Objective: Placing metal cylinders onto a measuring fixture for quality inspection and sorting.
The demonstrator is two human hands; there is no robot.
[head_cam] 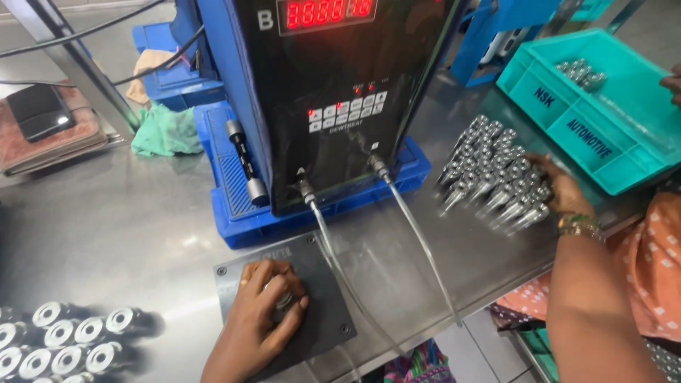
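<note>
Hand at lower centre of the frame — the person's left — curled down over a small metal part that sits on a dark square plate. Fingers clenched round the part, thumb on its right side; only a sliver of metal shows between them, so its long axis cannot be told. Part lies directly under the fingertips, no gap.

Right hand at mid right, resting on the near edge of a heap of shiny metal pins. Pins lie fanned, long axes running from lower left to upper right. Fingers spread on the heap's edge — whether they pinch a pin cannot be told.

Left hand is the nearer one to the plate; right is well apart from it, across two clear tubes that run from the black gauge box down past the table edge.

Surface: bare steel table, glossy. Row of round-ended metal parts at lower left, near the left wrist. Blue tray under the gauge box, black handled tool lying on it. Teal crate upper right, a few pins inside; another person's fingers at its far right edge. Green cloth upper left.
</note>
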